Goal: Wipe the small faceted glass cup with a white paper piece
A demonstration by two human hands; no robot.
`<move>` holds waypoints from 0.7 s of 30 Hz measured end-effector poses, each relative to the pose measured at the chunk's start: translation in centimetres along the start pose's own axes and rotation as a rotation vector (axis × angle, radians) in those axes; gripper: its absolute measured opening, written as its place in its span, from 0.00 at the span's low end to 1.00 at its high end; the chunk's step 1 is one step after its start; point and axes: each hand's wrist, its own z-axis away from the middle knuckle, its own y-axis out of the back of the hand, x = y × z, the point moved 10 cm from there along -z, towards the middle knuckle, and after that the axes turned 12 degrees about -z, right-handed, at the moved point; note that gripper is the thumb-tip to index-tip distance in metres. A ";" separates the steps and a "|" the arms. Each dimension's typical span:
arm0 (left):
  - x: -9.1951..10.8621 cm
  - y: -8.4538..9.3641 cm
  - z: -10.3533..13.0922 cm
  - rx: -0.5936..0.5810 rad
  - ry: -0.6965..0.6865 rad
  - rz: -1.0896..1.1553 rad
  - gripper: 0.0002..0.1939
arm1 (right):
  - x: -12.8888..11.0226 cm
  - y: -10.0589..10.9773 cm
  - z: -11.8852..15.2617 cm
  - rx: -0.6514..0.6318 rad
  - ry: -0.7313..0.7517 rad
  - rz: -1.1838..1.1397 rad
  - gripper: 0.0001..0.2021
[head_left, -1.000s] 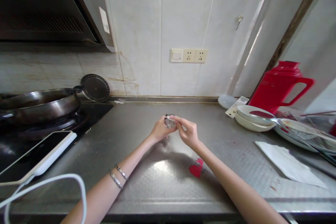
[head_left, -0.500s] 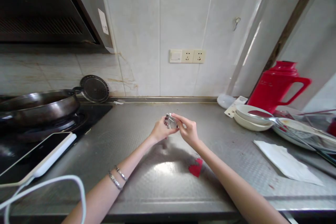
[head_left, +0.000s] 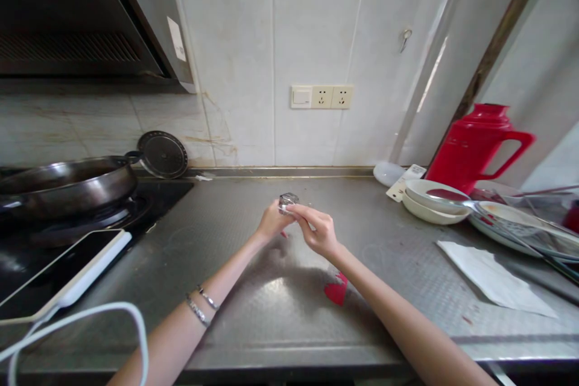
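Note:
Above the middle of the steel counter [head_left: 217, 265], my two hands meet at a small, shiny, clear-and-dark faceted object [head_left: 288, 198], its exact kind too small to tell. My left hand [head_left: 271, 221] wraps round it from the left and below, fingers mostly hidden. From the right, my right hand [head_left: 319, 230] has its fingers pinched together against the object's near side. A red heart-shaped piece [head_left: 335, 292] lies on the counter below my right wrist. A smaller red bit [head_left: 283, 234] shows just under my hands.
On the left, a pan [head_left: 67, 187] sits on the black stove, with a phone [head_left: 58, 277] and white cable [head_left: 81, 312] in front. To the right are stacked bowls [head_left: 429, 212], a red thermos [head_left: 474, 145], plates with utensils, and a white napkin [head_left: 493, 280].
The small object has turned in my hands and now shows its faceted top. My right fingers have shifted slightly left, across its near side.

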 end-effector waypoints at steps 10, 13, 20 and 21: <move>0.0 -0.8 1.0 -0.001 0.040 -0.118 0.32 | 4.6 2.6 -0.2 0.114 -0.314 0.103 0.11; 0.5 -0.6 1.1 0.022 0.027 -0.167 0.32 | 5.0 1.9 0.3 0.113 -0.356 0.096 0.12; 0.3 -0.2 1.0 0.076 0.082 -0.158 0.27 | 3.8 1.6 0.4 0.121 -0.277 0.128 0.12; 0.2 -0.2 1.0 0.077 0.096 -0.138 0.26 | 3.6 1.6 0.3 0.119 -0.256 0.134 0.12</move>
